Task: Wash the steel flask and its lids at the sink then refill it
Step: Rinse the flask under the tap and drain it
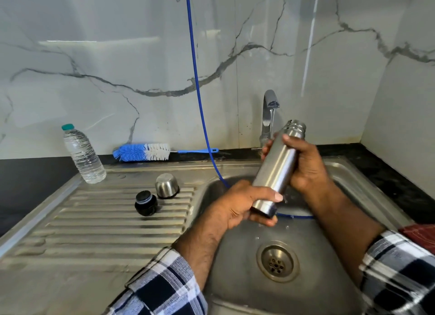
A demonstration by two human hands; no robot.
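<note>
Because the wet steel flask (274, 171) is rigid and likely slippery, I grip its base with my left hand (237, 204) and its upper body with my right hand (306, 164).

A clear plastic water bottle (83, 154) with a green cap stands upright at the back left corner of the ribbed draining board (98, 225). Behind it, on the black worktop (30, 185), a blue and white bottle brush (146, 152) lies flat against the marble-patterned wall (141, 56). A thin blue hose (196, 79) hangs down the wall.
</note>
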